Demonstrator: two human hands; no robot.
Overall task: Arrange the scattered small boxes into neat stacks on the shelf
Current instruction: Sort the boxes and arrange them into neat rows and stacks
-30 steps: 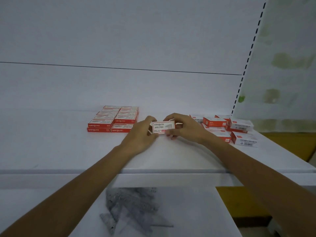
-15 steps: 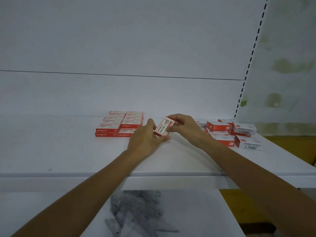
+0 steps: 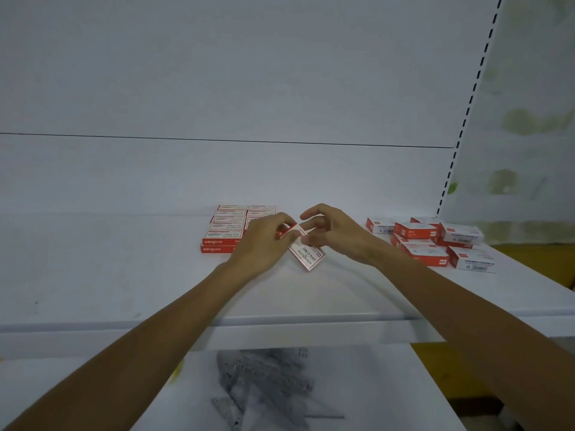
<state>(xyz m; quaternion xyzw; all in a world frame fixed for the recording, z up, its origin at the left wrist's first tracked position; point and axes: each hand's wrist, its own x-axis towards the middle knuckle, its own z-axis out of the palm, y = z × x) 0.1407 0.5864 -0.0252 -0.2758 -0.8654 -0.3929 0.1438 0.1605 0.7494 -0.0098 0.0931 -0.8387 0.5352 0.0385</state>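
On the shelf you have wide free room left of the neat stacks and along the front edge. The gap between these stacks and the scattered boxes is taken by your left hand, your right hand and the small box they hold. The back panel closes the rear.

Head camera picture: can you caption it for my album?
Left hand and right hand hold a small box between neat stacks and scattered boxes on the shelf.
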